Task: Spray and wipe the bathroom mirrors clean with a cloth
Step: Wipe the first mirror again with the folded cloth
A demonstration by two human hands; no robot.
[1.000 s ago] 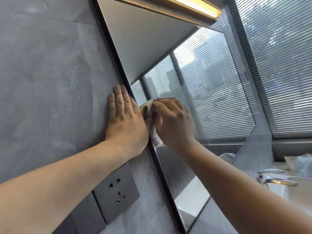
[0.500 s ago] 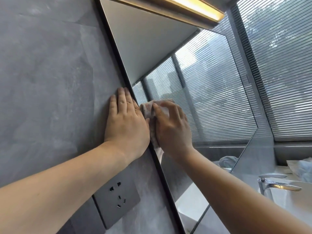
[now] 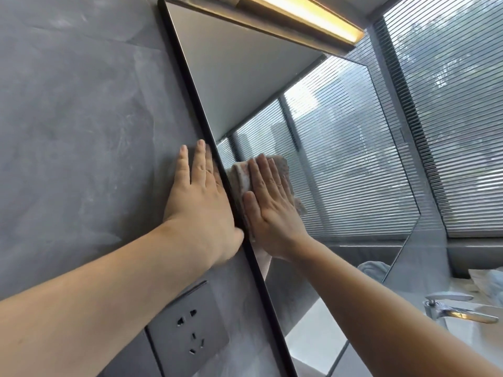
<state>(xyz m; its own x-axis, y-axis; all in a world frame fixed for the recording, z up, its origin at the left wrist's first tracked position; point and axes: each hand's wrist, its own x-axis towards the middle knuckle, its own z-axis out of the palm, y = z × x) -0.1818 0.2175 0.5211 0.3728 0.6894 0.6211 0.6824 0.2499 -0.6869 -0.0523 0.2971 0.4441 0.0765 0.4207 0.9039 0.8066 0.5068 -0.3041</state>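
Note:
The large wall mirror has a thin black frame along its left edge. A pale beige cloth lies flat on the glass just right of that edge. My right hand presses it against the mirror with straight, spread fingers. Part of the cloth shows above my fingertips and beside my thumb; the rest is hidden under my palm. Flat on the grey wall left of the frame rests my left hand, its fingers straight and its thumb side touching the frame. No spray bottle is in view.
A grey wall socket sits below my left forearm. A lit light bar runs along the mirror's top. Window blinds fill the right side. A chrome tap stands over a white basin at lower right.
My right hand's fingers, curled round the bunched cloth before, now lie straight and flat over it. The cloth is spread wider on the glass. My left hand stays on the wall.

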